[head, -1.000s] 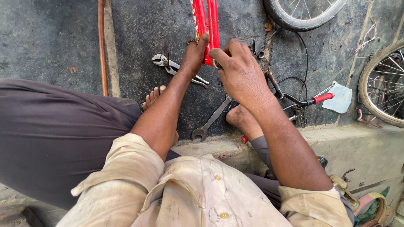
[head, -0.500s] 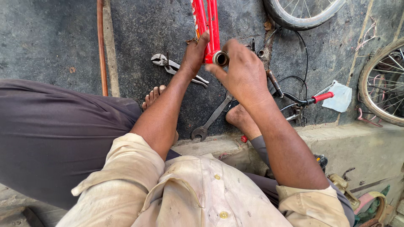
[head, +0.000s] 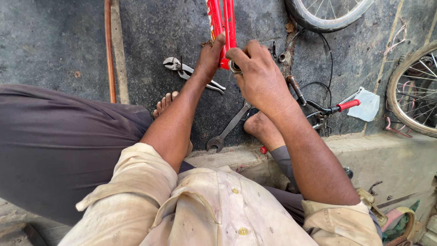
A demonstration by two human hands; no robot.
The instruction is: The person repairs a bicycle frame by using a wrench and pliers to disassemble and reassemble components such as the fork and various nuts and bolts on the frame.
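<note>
Head view, looking down past a worn cream shirt (head: 218, 214) with small buttons: compared with half a second ago, little differs. The right hand (head: 261, 79) has shifted slightly along the end of the red bicycle frame (head: 221, 27), and the small metal ring (head: 235, 67) it pinches between thumb and fingertips is now partly covered by the fingers rather than showing its round opening. The left hand (head: 209, 57) stays curled against the left side of the frame's tube, fingers closed around it. The frame itself, glossy red painted tubing, comes down from the top edge to the spot between both hands, where the dull grey ring sits at its lower end.

On the rough, dark, stained concrete floor (head: 59, 41) lie grey steel pliers (head: 186, 73) just left of the left wrist and a long flat spanner (head: 227, 130) with a ring end, below the hands between two bare feet. A black handlebar with a red grip (head: 348, 105) lies to the right, beside spoked wheels (head: 412, 95) with worn tyres.
</note>
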